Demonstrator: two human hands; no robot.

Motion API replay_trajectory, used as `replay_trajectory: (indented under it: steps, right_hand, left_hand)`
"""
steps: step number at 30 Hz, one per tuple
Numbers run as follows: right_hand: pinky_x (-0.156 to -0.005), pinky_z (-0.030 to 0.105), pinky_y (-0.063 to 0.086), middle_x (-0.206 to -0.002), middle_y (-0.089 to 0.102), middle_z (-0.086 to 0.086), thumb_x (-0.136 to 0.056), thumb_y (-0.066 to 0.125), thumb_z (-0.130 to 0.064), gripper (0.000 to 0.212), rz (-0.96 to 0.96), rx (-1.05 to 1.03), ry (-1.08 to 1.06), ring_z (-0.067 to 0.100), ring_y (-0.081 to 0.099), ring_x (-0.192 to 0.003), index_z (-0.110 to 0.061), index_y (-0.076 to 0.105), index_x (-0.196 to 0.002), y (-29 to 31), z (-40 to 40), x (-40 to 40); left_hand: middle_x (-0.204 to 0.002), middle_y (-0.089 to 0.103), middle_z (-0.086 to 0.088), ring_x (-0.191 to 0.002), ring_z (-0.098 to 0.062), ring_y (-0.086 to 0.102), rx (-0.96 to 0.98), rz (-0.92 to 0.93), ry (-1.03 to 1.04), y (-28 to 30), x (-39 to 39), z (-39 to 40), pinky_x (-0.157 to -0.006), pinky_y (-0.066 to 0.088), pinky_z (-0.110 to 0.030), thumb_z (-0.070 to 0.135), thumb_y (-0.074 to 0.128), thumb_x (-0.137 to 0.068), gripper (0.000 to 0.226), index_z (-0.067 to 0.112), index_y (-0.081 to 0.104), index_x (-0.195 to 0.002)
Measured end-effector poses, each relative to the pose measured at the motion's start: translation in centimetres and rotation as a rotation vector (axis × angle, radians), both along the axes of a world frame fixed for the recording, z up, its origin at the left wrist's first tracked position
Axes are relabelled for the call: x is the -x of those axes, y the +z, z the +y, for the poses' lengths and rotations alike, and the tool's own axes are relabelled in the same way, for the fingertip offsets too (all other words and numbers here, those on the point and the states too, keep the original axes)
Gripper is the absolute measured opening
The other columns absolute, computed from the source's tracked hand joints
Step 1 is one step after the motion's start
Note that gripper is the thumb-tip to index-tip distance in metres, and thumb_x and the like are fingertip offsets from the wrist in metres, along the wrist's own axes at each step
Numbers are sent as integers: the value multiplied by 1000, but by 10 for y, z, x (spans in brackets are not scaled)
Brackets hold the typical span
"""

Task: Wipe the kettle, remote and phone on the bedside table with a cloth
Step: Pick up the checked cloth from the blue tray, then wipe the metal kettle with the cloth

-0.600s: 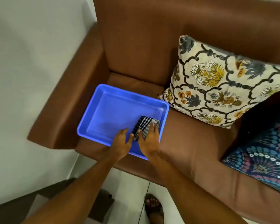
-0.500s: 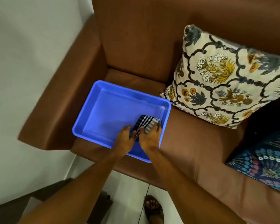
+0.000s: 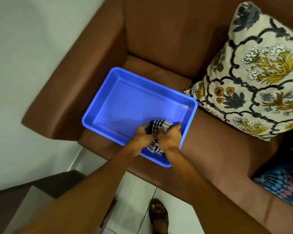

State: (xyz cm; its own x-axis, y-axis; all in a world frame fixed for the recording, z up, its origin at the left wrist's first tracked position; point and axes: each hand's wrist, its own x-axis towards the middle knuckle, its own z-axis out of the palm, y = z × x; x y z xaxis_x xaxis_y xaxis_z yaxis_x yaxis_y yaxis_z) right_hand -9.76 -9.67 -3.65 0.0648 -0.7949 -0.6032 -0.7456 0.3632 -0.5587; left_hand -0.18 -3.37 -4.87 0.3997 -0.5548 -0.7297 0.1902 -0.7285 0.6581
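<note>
Gathering the checked cloth (image 3: 156, 128) out of the blue tray (image 3: 125, 92) looks like the step in hand, which would explain why both hands meet at the tray's lower right corner, low in the middle of the frame. The left hand (image 3: 140, 136) is curled shut on the cloth's left edge, and the right hand (image 3: 170, 137) is closed over its right side, knuckles up. Both forearms reach in from the bottom. Kettle, remote and phone are not in view.
</note>
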Motion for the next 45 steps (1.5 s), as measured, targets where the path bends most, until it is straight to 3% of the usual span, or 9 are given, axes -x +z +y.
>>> replay_trajectory:
  steps: [4,10,16,22,26,32,39,43,45]
  right_hand:
    - [-102,47,61,-122,78,16,-96,78,-42,46,-212,-153,-159,36,75,-114,-9,68,-127,21,22,4]
    - [-84,35,68,-106,85,0,-91,86,-42,34,-568,-298,-181,25,83,-98,-20,73,-113,65,137,-1]
    - [-78,31,68,-106,86,0,-87,92,-29,27,-529,-451,238,19,84,-97,-25,81,-112,100,257,23]
    - [-90,43,63,-82,79,8,-104,71,-34,29,-238,-408,695,37,79,-96,-12,77,-86,92,383,45]
    - [-76,31,57,-87,76,12,-109,61,-36,36,-227,-356,718,31,73,-88,-6,74,-94,88,462,42]
    - [-100,36,52,-121,71,5,-112,53,-45,37,-333,-305,844,20,65,-113,-18,69,-132,69,564,12]
    - [-62,12,49,-92,75,-1,-104,57,-63,46,-301,-172,854,12,70,-83,-20,70,-110,32,592,-10]
    - [-68,29,52,-75,62,6,-105,63,-52,39,-444,-232,782,17,61,-69,-16,67,-91,27,597,-18]
    - [-63,29,49,-69,56,3,-106,62,-51,41,-485,-223,719,15,55,-63,-16,65,-85,37,598,-24]
  left_hand:
    - [-87,80,-9,-66,-20,75,80,197,235,36,2,38,-53,58,-26,20,82,-82,23,12,78,-103]
    - [-117,73,-28,-102,-39,71,211,466,548,85,-2,156,-97,53,-52,16,82,-75,39,17,76,-113]
    - [-116,78,-15,-101,-30,77,148,528,818,121,35,330,-78,63,-38,8,80,-81,43,17,68,-121]
    - [-121,77,-9,-113,-31,73,67,497,1053,131,124,488,-98,59,-45,6,75,-88,44,17,66,-130]
    - [-118,78,-7,-112,-29,72,-31,536,1198,124,169,579,-106,54,-49,6,80,-83,46,14,67,-126]
    - [-78,81,-11,-71,-24,77,-20,487,1512,114,190,683,-61,61,-29,0,70,-88,35,-11,67,-121]
    - [-129,71,-21,-121,-36,67,184,596,1785,114,175,740,-91,58,-39,7,74,-89,42,0,66,-130]
    - [-127,73,-18,-116,-33,71,304,658,1790,119,162,753,-92,59,-39,6,74,-89,44,1,66,-132]
    - [-123,75,-18,-96,-27,79,330,624,1754,127,157,757,-74,65,-35,5,75,-88,46,3,65,-133]
